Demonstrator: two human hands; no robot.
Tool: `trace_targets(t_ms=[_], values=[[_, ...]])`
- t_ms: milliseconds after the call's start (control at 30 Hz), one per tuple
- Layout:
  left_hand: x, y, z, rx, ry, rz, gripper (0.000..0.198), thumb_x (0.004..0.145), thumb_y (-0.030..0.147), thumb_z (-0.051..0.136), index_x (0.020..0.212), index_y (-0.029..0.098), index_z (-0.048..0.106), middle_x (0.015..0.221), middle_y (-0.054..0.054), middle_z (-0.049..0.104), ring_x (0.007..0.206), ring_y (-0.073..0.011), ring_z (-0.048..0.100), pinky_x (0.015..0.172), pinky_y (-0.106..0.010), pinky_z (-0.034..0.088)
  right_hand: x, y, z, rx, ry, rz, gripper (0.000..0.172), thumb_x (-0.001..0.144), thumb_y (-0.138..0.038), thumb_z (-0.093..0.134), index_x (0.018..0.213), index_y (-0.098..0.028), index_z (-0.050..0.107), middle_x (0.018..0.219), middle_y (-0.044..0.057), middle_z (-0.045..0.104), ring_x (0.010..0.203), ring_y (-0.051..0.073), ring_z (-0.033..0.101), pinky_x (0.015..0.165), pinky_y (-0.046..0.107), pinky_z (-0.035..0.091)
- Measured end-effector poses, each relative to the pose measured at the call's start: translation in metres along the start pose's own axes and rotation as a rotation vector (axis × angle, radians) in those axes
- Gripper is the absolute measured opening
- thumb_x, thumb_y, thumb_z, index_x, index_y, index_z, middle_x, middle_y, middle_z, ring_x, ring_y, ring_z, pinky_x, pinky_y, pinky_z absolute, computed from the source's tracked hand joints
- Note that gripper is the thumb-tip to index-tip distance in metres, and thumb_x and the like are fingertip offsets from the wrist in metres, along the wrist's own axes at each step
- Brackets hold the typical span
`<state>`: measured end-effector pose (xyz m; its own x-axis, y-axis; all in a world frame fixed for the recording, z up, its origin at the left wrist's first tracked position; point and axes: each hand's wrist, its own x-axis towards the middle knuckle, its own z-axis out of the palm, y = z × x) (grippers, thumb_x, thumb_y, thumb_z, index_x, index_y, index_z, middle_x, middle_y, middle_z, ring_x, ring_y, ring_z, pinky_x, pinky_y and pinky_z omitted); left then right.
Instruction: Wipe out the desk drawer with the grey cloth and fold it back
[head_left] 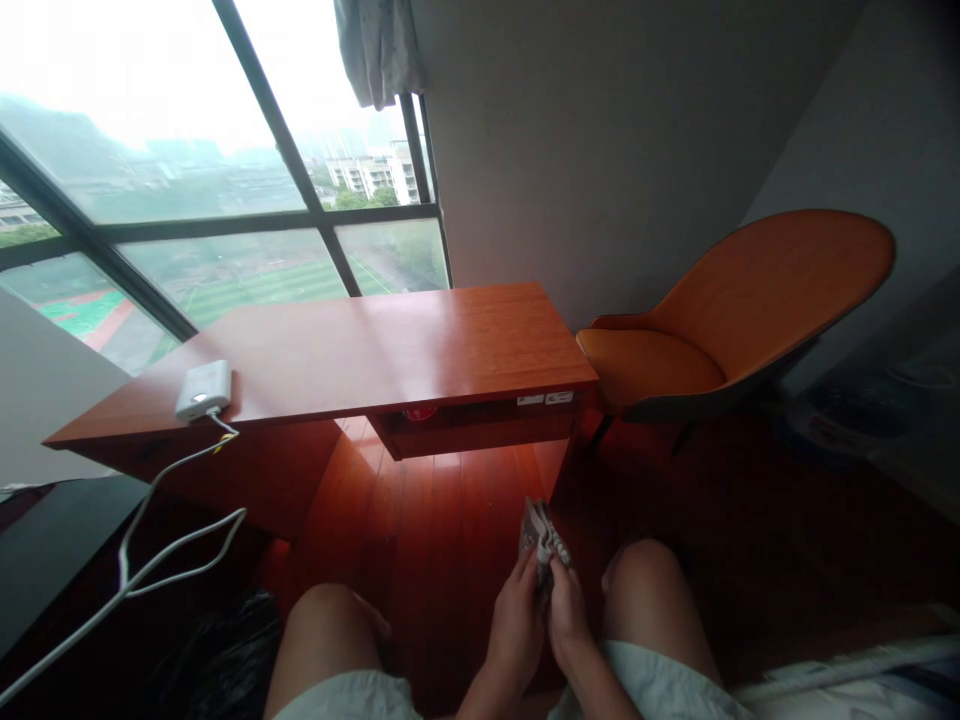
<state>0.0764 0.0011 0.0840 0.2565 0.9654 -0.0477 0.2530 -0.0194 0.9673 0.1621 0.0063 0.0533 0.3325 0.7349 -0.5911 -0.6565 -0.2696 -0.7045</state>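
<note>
Between my knees, my left hand (517,615) and my right hand (566,605) are closed around a small folded, creased piece of fabric or soft packaging (538,525). It is greyish-brown with pale markings, and its loose top sticks up past my fingertips. My thumbs lie along its near side. Its lower part is hidden within my hands, so I cannot tell exactly what it is. Beyond it stands a reddish-brown wooden desk (420,335), apart from both hands.
A white power bank (205,390) with a white cable (161,475) sits at the desk's left end. An orange chair (757,310) stands to the right. A black plastic bag (217,650) lies on the floor at lower left. Windows (247,250) rise behind the desk.
</note>
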Motion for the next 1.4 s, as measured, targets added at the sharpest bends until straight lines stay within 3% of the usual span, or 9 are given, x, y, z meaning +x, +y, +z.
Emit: trace_targets(t_ms=[200,333,400,467,600,767,1000,1200,1400], values=[[-0.005,0.002,-0.002,-0.066,-0.007,-0.002,0.058,0.074,0.012,0.053,0.13,0.025,0.052,0.138,-0.006,0.051,0.128,-0.0235,0.044,0.11,-0.037,0.03,-0.013,-0.008,0.006,-0.092,-0.139,-0.083,0.055,0.075,-0.055,0.055,0.124,-0.03,0.052,0.138,0.0,0.05,0.132,0.018,0.04,0.114,0.035,0.025],[0.004,-0.005,-0.01,-0.177,0.092,-0.055,0.052,0.075,0.02,0.057,0.127,0.021,0.054,0.132,-0.008,0.057,0.121,-0.025,0.051,0.104,-0.036,0.037,-0.021,-0.012,0.013,-0.188,-0.228,-0.12,0.059,0.076,-0.054,0.054,0.13,-0.032,0.045,0.147,-0.001,0.038,0.138,0.017,0.029,0.116,0.033,0.019],[0.01,-0.01,-0.018,-0.256,0.18,-0.127,0.046,0.073,0.021,0.058,0.119,0.019,0.06,0.124,-0.008,0.063,0.114,-0.0258,0.056,0.1,-0.035,0.04,-0.015,-0.015,0.011,-0.243,-0.309,-0.131,0.056,0.076,-0.05,0.056,0.128,-0.031,0.048,0.144,0.0,0.043,0.135,0.019,0.034,0.114,0.036,0.023],[0.014,-0.012,-0.03,-0.37,0.211,-0.228,0.042,0.07,0.022,0.06,0.111,0.017,0.064,0.113,-0.008,0.069,0.107,-0.0265,0.061,0.094,-0.035,0.045,-0.002,-0.018,0.004,-0.306,-0.299,-0.166,0.053,0.072,-0.044,0.063,0.121,-0.026,0.056,0.135,0.005,0.053,0.129,0.023,0.043,0.11,0.038,0.03],[0.011,-0.004,-0.056,-0.647,0.098,-0.429,0.044,0.068,0.026,0.065,0.111,0.017,0.063,0.101,-0.007,0.073,0.093,-0.025,0.067,0.082,-0.033,0.05,0.025,-0.027,-0.015,-0.332,-0.147,-0.226,0.052,0.061,-0.034,0.073,0.111,-0.023,0.062,0.124,0.006,0.061,0.12,0.025,0.051,0.105,0.038,0.034],[0.003,0.008,-0.078,-0.83,0.045,-0.547,0.042,0.072,0.029,0.065,0.113,0.02,0.06,0.096,-0.006,0.074,0.088,-0.0229,0.068,0.077,-0.032,0.051,0.025,-0.033,-0.019,-0.263,-0.318,-0.064,0.044,0.065,-0.038,0.069,0.105,-0.021,0.062,0.096,0.004,0.071,0.089,0.022,0.064,0.081,0.035,0.047],[0.002,0.001,-0.091,-0.789,0.101,-0.569,0.044,0.073,0.035,0.068,0.114,0.02,0.059,0.097,-0.006,0.073,0.087,-0.0219,0.069,0.079,-0.03,0.051,0.024,-0.037,-0.019,-0.584,-0.183,-0.348,0.034,0.066,-0.047,0.067,0.083,-0.018,0.065,0.075,0.003,0.066,0.075,0.021,0.059,0.072,0.033,0.045],[0.0,0.006,-0.092,-0.781,0.044,-0.513,0.046,0.075,0.038,0.068,0.116,0.019,0.058,0.103,-0.009,0.072,0.092,-0.0232,0.068,0.081,-0.031,0.05,0.003,-0.066,-0.007,-0.425,-0.438,-0.298,0.025,0.073,-0.039,0.065,0.09,-0.021,0.062,0.087,0.001,0.063,0.084,0.016,0.055,0.077,0.028,0.042],[0.001,0.013,-0.077,-0.721,-0.039,-0.416,0.058,0.06,0.027,0.082,0.112,0.015,0.06,0.103,-0.013,0.071,0.095,-0.0263,0.066,0.09,-0.036,0.048,-0.011,-0.077,0.003,-0.422,-0.537,-0.237,0.016,0.079,-0.037,0.058,0.083,-0.022,0.056,0.075,-0.004,0.054,0.073,0.011,0.049,0.069,0.025,0.039]])
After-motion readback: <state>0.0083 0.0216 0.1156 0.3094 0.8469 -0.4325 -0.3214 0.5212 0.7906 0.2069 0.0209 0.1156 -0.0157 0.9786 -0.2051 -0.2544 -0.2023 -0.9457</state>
